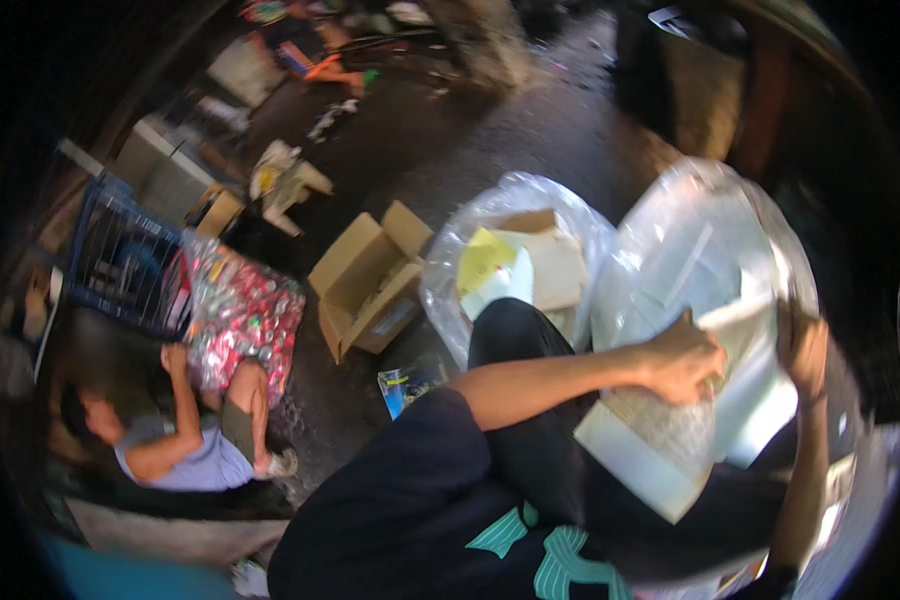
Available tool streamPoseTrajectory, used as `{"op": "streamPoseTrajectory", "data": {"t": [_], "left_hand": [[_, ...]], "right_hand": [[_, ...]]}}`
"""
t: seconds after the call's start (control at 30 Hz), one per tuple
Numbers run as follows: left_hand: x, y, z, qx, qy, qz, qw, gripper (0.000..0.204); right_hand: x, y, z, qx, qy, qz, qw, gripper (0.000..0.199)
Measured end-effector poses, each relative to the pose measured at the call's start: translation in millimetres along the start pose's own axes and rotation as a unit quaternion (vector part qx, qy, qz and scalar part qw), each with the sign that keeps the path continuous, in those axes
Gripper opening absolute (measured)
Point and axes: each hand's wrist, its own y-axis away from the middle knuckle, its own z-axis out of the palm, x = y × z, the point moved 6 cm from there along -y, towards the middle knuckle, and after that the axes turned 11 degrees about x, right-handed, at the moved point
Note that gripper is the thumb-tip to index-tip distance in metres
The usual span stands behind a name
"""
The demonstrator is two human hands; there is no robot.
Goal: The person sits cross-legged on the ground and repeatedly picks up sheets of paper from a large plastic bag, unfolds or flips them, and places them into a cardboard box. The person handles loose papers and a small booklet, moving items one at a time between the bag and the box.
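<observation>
Risk first, as a judgement: white papers [670, 440] gripped loosely over the lap, stack tilted down toward the lower left corner, so likely to slide off and scatter on the wet-looking dark floor [470, 140] if either grip slackens. Thin film of the large clear plastic bag [710, 240] just behind the stack, liable to tear or catch on a stiff paper corner. Second clear bag [520, 250], filled with cardboard and yellow and white sheets, close beside the knee, easy to knock over with a careless elbow.

Left hand [682, 358]: reaching across the body, fingers curled together and clamped on the upper edge of the papers, thumb side up, knuckles toward the camera. Right hand [802, 345]: at the far right edge of the same stack, fingers wrapped round the top corner; blurred, so exact spread of the fingers hard to tell, though seemingly closed on the sheets.

Papers held between both hands, above the dark trousers, in front of the mouth of the large bag.

Elsewhere: open cardboard box [370, 280] on the floor to the left, another person [170, 440] crouched beside a sack of crushed cans [245, 315], blue crate [120, 260] behind
</observation>
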Motion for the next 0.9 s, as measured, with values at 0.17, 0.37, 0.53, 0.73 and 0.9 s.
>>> {"op": "streamPoseTrajectory", "data": {"t": [0.17, 0.37, 0.53, 0.73, 0.9], "left_hand": [[-18.0, 20.6, -15.3, 0.123, 0.046, 0.012, 0.991, 0.007], [-16.3, 12.7, -97.2, 0.157, -0.034, -0.057, 0.985, 0.012], [-95.3, 161.4, -252.4, 0.496, 0.012, -0.244, 0.833, 0.024], [-207.0, 263.2, -267.2, 0.670, -0.097, -0.294, 0.675, 0.026], [-299.7, 332.1, -136.9, 0.601, -0.190, -0.382, 0.676, 0.041]], "right_hand": [[28.5, -1.1, -17.3, -0.010, 0.071, 0.162, 0.984, 0.030], [113.5, 29.7, -58.6, 0.125, 0.067, 0.278, 0.950, 0.040], [136.2, 50.1, -71.7, 0.175, 0.141, 0.229, 0.947, 0.040], [187.9, 76.0, -98.2, 0.147, 0.188, 0.200, 0.950, 0.039], [156.2, 55.6, -65.1, 0.159, 0.136, 0.213, 0.955, 0.042]]}}
